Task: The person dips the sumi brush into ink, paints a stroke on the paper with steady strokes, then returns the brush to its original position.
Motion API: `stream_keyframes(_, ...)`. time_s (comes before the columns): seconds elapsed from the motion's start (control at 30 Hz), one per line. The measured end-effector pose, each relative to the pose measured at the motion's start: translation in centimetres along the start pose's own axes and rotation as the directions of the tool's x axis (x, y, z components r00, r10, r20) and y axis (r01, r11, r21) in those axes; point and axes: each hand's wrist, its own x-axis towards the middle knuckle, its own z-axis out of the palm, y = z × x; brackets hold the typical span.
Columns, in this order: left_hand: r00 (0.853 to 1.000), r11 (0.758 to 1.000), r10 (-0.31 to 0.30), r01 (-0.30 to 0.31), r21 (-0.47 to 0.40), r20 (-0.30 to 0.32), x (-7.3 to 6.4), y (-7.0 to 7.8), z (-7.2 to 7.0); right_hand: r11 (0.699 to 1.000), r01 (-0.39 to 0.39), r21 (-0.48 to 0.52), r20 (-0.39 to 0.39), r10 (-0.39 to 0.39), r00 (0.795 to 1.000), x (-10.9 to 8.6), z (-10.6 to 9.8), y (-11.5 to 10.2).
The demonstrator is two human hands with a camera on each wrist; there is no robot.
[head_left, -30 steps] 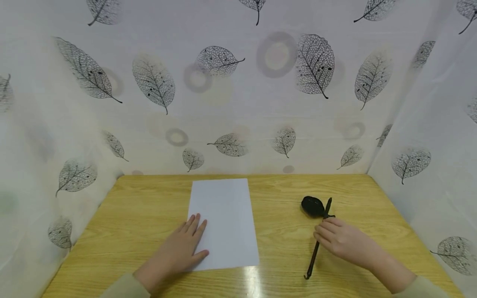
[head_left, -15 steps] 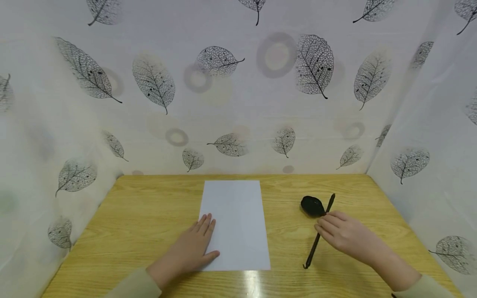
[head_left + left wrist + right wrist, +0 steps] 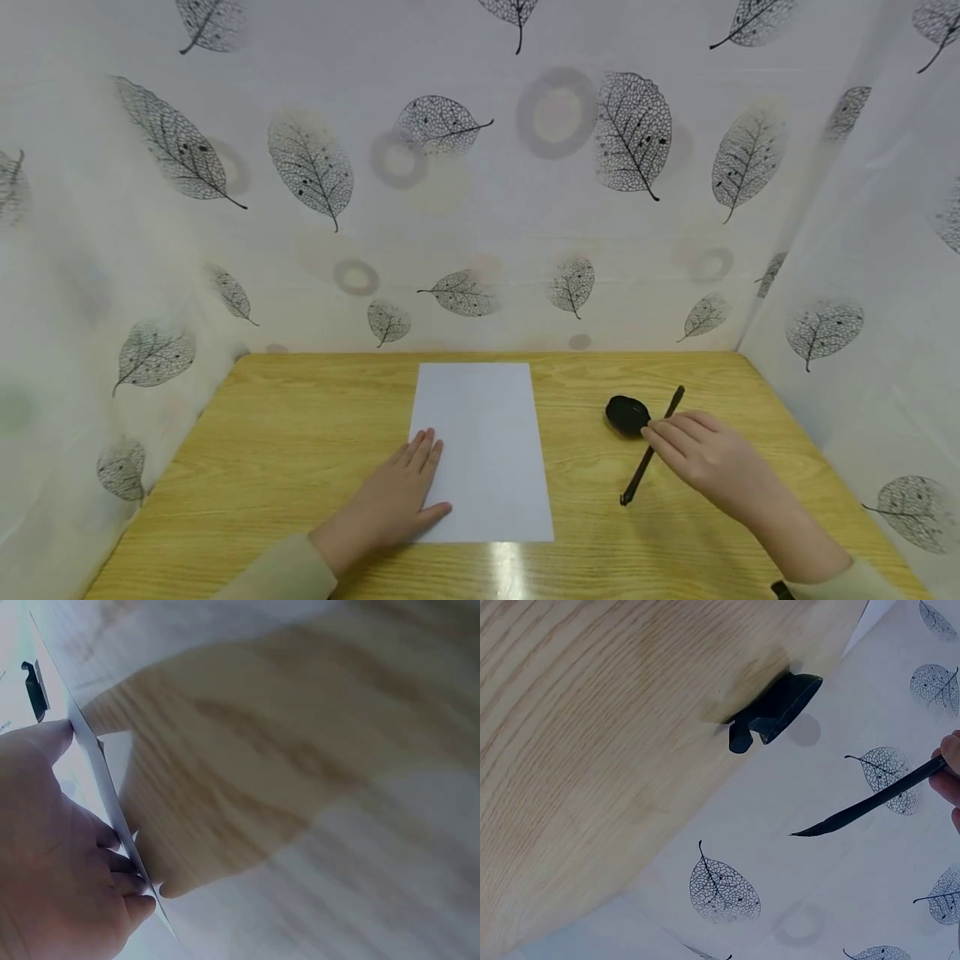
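Note:
A white sheet of paper point(image 3: 491, 467) lies on the table, and my left hand point(image 3: 397, 496) rests on its left edge with fingers extended. The left wrist view shows that hand point(image 3: 67, 847) from the side against the paper's edge. My right hand point(image 3: 708, 458) pinches a dark writing brush point(image 3: 637, 477) by its shaft, beside a small black ink dish point(image 3: 627, 416). A small loop ends the brush's near end. In the right wrist view the brush's pointed tip point(image 3: 825, 825) is apart from the black dish point(image 3: 784, 705). The thumb of the right hand is mostly hidden.
The wood-grained table point(image 3: 300, 433) is bordered at the back and both sides by a pale curtain point(image 3: 480, 208) printed with leaves. A dark strap-like piece point(image 3: 782, 590) shows by the right sleeve.
The paper and my left hand have slid to the right. My right hand has moved up and rightward with the brush, whose shaft has come away from the dish's side.

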Motion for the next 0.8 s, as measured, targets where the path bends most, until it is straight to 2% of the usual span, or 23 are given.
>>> stream_keyframes(0.27, 1.000, 1.000, 0.007, -0.007, -0.024, 0.001, 0.5, 0.8, -0.2, 0.995, -0.099, -0.025, -0.011, 0.099, 0.995, -0.1, -0.3, 0.1)
stream_keyframes(0.4, 1.000, 1.000, 0.008, -0.007, -0.024, 0.007, 1.0, 1.1, -0.2, 0.988, -0.153, -0.014, -0.066, 0.152, 0.986, 0.1, -0.4, 0.1)
stream_keyframes(0.6, 1.000, 1.000, 0.010, -0.010, -0.011, 0.021, 1.6, 1.2, 0.0, 0.973, -0.230, 0.017, -0.195, 0.229, 0.954, 1.1, -0.3, 0.4)
stream_keyframes(0.8, 1.000, 1.000, 0.004, -0.004, -0.009, 0.026, 1.7, 1.4, -0.2, 0.951, -0.305, 0.046, -0.252, 0.307, 0.918, 1.6, -0.3, 0.6)
